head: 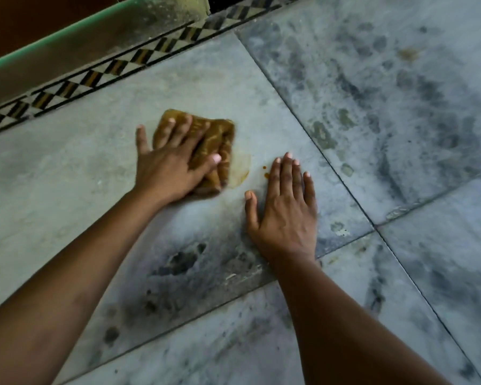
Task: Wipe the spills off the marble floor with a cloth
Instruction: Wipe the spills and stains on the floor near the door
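The left hand (172, 165) pressed flat-fingered on the cloth (220, 134); the right hand (285, 209) lay open on the marble floor (67, 176). An amber smear (242, 168) and drops (265, 172) lay unwiped beside the cloth, so the job looked unfinished.

The left hand (168, 165) presses a brown cloth (206, 143) flat on the marble floor (67, 176) beside a spill (240, 169); the right hand (285, 209) lies flat nearby.
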`<act>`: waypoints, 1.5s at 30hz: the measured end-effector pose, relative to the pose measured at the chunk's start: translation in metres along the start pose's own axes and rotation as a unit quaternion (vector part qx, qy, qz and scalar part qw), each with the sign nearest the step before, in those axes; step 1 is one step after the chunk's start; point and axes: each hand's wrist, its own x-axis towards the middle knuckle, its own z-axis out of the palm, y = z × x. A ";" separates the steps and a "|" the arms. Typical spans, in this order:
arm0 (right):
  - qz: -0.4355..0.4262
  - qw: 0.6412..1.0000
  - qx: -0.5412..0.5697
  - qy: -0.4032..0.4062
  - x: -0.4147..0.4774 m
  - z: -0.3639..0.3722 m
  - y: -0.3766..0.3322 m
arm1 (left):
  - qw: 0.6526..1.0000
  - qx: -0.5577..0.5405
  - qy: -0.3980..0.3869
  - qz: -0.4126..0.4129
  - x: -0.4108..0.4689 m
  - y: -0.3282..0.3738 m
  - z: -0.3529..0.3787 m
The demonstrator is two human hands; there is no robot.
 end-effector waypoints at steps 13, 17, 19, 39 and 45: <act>-0.001 1.000 0.000 -0.005 0.001 0.000 -0.001 | 0.997 -0.065 0.017 0.034 -0.021 0.027 0.014; 0.003 1.000 0.009 -0.015 0.001 0.000 0.000 | 0.993 -0.071 -0.018 -0.098 0.016 -0.030 0.011; 0.003 1.000 0.010 -0.024 0.000 -0.002 0.000 | 0.980 -0.109 -0.039 -0.162 0.058 -0.028 0.002; 0.008 0.999 -0.036 0.000 -0.010 -0.024 0.034 | 0.992 -0.047 -0.112 0.027 -0.061 0.037 0.001; -0.026 0.997 -0.056 -0.037 -0.019 -0.037 0.102 | 0.996 0.006 0.011 0.086 -0.100 -0.010 0.017</act>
